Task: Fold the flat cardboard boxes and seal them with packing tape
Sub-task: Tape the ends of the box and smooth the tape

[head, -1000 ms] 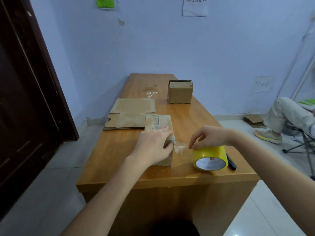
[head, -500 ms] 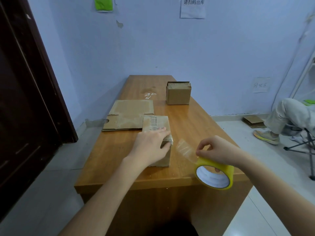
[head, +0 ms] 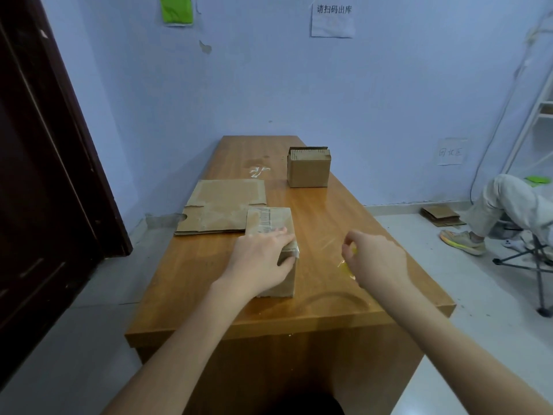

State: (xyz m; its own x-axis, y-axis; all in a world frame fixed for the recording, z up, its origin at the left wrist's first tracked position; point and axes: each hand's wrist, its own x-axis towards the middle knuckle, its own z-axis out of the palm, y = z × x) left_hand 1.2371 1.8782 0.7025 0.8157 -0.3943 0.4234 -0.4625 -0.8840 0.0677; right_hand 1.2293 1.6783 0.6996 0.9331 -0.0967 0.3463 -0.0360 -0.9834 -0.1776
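Note:
A small folded cardboard box with a barcode label stands on the wooden table. My left hand lies flat on its near top, thumb down the right side, pinning a tape end at the corner. My right hand hovers to the right of the box and grips the yellow tape roll, which is almost wholly hidden behind it. A clear strip of tape stretches from the roll to the box corner. Flat cardboard blanks lie behind the box on the left.
A second folded box stands at the far right of the table, near a scrap of tape. A dark door is on the left. A seated person's leg and a folding chair are on the right floor.
My right hand lifted the tape roll off the table's near edge, drew it down over the front edge, then brought it up level with the box, with the strip pulled longer. My left hand stayed on the box.

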